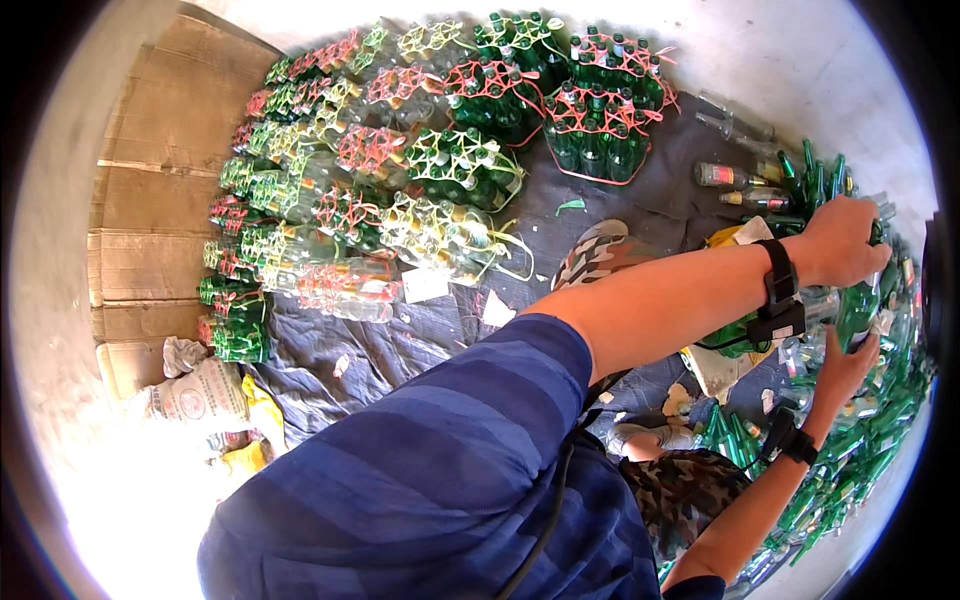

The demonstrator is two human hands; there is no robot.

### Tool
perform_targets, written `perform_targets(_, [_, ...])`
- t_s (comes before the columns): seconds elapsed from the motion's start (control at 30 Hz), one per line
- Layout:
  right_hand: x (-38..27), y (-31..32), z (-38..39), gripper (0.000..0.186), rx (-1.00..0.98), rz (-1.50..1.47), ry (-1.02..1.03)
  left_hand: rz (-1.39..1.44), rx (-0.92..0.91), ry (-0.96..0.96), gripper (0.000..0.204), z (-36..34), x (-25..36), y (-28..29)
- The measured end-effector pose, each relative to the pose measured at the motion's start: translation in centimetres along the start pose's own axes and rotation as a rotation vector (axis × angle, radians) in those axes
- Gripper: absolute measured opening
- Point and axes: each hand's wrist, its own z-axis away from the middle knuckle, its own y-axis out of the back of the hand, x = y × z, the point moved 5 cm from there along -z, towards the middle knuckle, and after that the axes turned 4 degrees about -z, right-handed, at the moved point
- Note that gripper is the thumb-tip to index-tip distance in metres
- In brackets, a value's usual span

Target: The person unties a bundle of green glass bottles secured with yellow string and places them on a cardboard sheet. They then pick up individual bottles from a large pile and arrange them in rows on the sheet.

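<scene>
A green glass bottle (857, 308) is held between my two hands at the right. My left hand (843, 240) reaches across and closes round its upper part. Lower down, my right hand (846, 368) has its fingers round the other end. Both wrists wear black straps with small devices. Beneath and beside the bottle lies a heap of loose green and clear bottles (850, 450); the hands hide part of it. Several green bottles (815, 180) stand just beyond my left hand.
Bottles bundled with red and yellow-green straps (465, 165) stand in rows at the far left and middle. Cardboard (150, 210) lines the left wall, with a sack (205, 395) below. Loose bottles (735, 177) lie near the far right wall. Dark sheeting (350, 345) covers the floor.
</scene>
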Motion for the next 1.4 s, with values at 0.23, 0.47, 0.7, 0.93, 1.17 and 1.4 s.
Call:
perform_targets(0.23, [1.6, 0.6, 0.2, 0.072, 0.013, -0.171, -0.191, -0.257, 0.019, -0.014, 0.051, -1.4, -0.8, 0.2])
perform_targets(0.47, [1.5, 4.7, -0.3, 0.050, 0.154, -0.321, -0.349, -0.537, -0.054, -0.074, 0.044, -0.8, -1.8, 0.2])
perform_targets(0.7, [1.6, 4.0, 0.1, 0.033, 0.209, -0.315, -0.335, -0.620, -0.226, -0.029, 0.047, -0.1, -2.9, -2.0])
perform_targets(0.93, [1.7, 4.4, 0.2, 0.030, 0.175, -0.359, -0.366, -0.693, -0.378, 0.013, 0.049, 0.6, -4.4, -4.3])
perform_targets(1.17, [2.0, 4.5, 0.1, 0.027, 0.138, -0.392, -0.369, -0.804, -0.464, -0.032, 0.046, 1.1, -4.9, -5.6])
perform_targets(1.4, [1.9, 4.9, 0.1, 0.024, 0.174, -0.460, -0.369, -0.769, -0.541, -0.004, 0.044, 1.5, -6.2, -6.4])
